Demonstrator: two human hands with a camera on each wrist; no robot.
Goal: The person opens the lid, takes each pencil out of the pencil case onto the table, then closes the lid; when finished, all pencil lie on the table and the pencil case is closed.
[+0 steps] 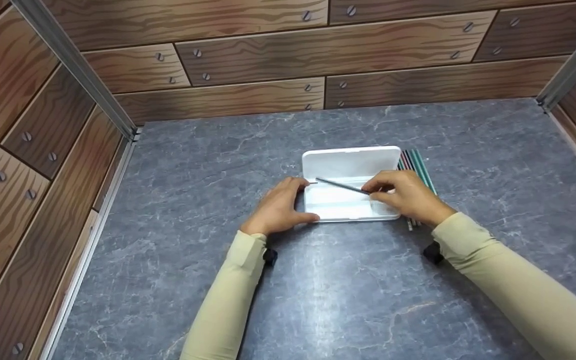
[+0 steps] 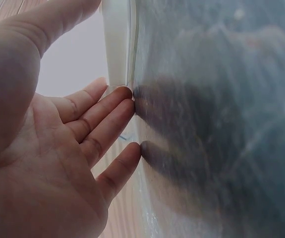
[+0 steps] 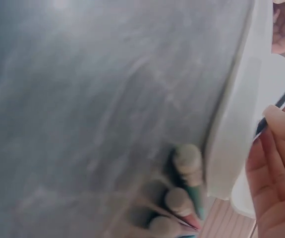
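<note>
A white pencil case (image 1: 350, 162) lies on the table with its lid raised at the back. Over its tray, my right hand (image 1: 403, 192) pinches a dark pencil (image 1: 340, 185) near its right end between thumb and fingers. The pencil slants, its far end toward the case's left side. At the left end of the case is my left hand (image 1: 280, 205), thumb at the front corner and fingers toward the back. In the left wrist view its fingers (image 2: 110, 131) are nearly straight, with fingertips right at the tabletop and the case's edge.
Several pencils (image 1: 424, 167), green, red and dark, lie side by side just right of the case, partly under my right hand. Their rounded pale ends (image 3: 188, 158) show in the right wrist view. Wood-patterned walls (image 1: 248, 60) with metal corner posts (image 1: 88, 75) bound the marbled grey table (image 1: 193, 165).
</note>
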